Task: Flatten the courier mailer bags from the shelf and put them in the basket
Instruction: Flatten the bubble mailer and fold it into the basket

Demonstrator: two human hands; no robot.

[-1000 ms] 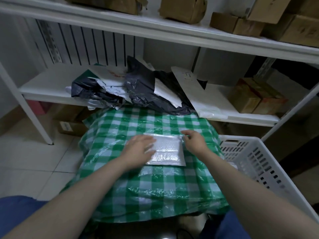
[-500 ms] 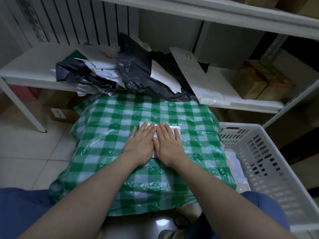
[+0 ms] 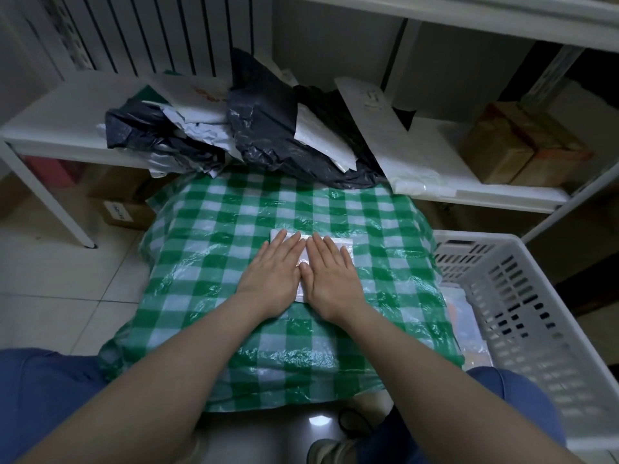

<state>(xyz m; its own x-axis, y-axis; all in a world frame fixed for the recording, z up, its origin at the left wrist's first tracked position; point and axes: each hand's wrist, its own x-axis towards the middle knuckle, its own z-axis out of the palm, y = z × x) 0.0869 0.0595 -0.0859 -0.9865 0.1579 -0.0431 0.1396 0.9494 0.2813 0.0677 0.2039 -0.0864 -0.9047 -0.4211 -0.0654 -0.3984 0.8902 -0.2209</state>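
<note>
A small white bubble mailer (image 3: 345, 244) lies flat on a green-and-white checked cloth (image 3: 234, 229) in front of me. My left hand (image 3: 273, 272) and my right hand (image 3: 331, 276) press down on it side by side, palms flat, fingers straight. Most of the mailer is hidden under them. A heap of crumpled black and white mailer bags (image 3: 268, 128) sits on the white lower shelf (image 3: 67, 122) behind the cloth. At my right stands a white slotted plastic basket (image 3: 522, 296) holding a few flat bags (image 3: 465, 316).
A long white mailer (image 3: 385, 128) leans on the shelf right of the heap. Brown cardboard boxes (image 3: 522, 152) stand at the shelf's right end, and another box (image 3: 124, 212) sits on the tiled floor under it. My knees frame the cloth's near edge.
My hands have come together from the mailer's two sides and now lie flat on it, side by side. The view has tilted down and moved closer.
</note>
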